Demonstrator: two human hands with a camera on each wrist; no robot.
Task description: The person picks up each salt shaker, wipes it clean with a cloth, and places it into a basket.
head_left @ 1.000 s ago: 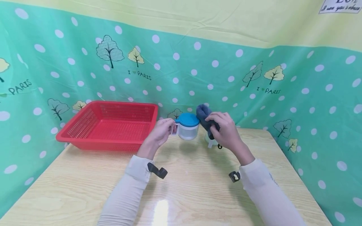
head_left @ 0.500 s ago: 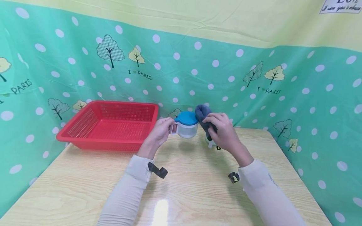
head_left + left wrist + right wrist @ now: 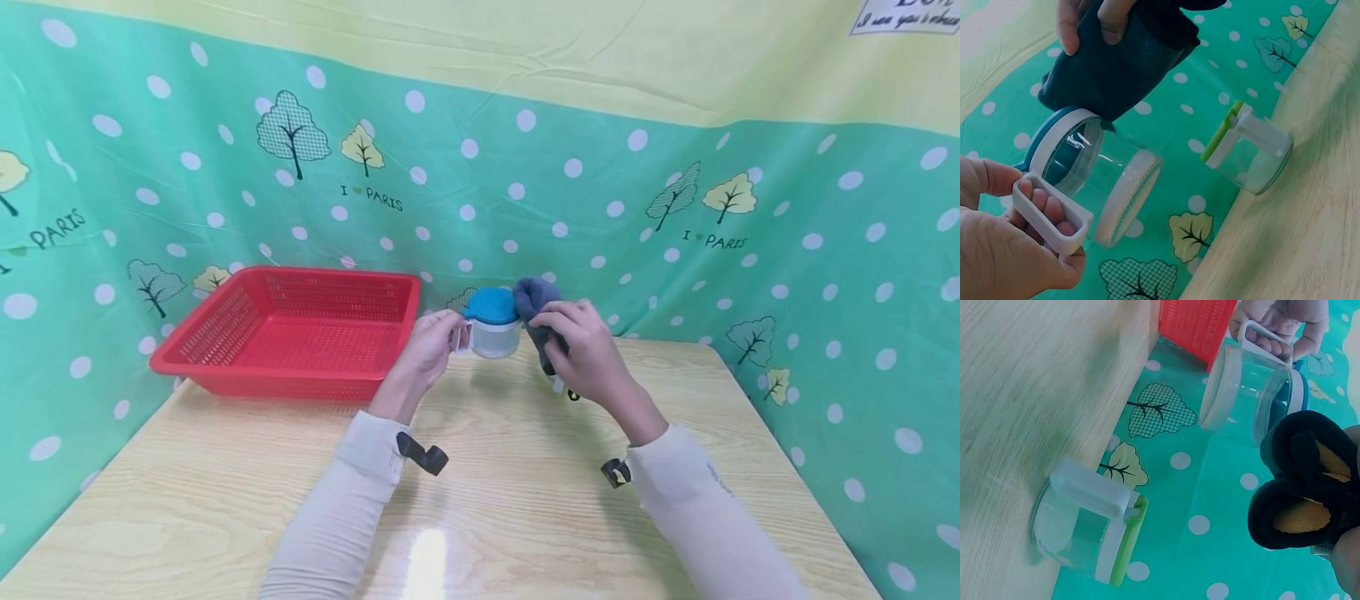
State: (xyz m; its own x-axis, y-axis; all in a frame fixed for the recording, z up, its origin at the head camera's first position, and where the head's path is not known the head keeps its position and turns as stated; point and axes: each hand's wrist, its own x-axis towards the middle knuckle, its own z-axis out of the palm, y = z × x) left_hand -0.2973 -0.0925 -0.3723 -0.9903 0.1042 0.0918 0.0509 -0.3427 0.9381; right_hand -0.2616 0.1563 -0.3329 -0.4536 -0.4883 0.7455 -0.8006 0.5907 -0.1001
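Note:
My left hand (image 3: 431, 343) grips the white handle of a clear seasoning jar (image 3: 495, 337), which is held up off the table. The jar has a blue lid (image 3: 492, 305) and a pale base band. My right hand (image 3: 581, 346) pinches a folded dark blue cloth (image 3: 1116, 65), and the cloth's edge meets the rim of the blue lid. Tan lining (image 3: 1300, 515) shows inside the cloth's folds in the right wrist view. Behind the right hand, a second clear jar (image 3: 1079, 528) with a green lid and white handle stands on the table, mostly hidden in the head view.
A red perforated plastic basket (image 3: 367, 385) sits at the back left of the light wooden table (image 3: 495, 492). Green dotted cloth with trees printed on it (image 3: 480, 192) hangs behind and along both sides. Black straps (image 3: 422, 454) circle both wrists.
The blue-lidded jar has risen slightly and shifted a little left. My right hand and the cloth have moved slightly left with it, staying against the lid. The basket has not moved.

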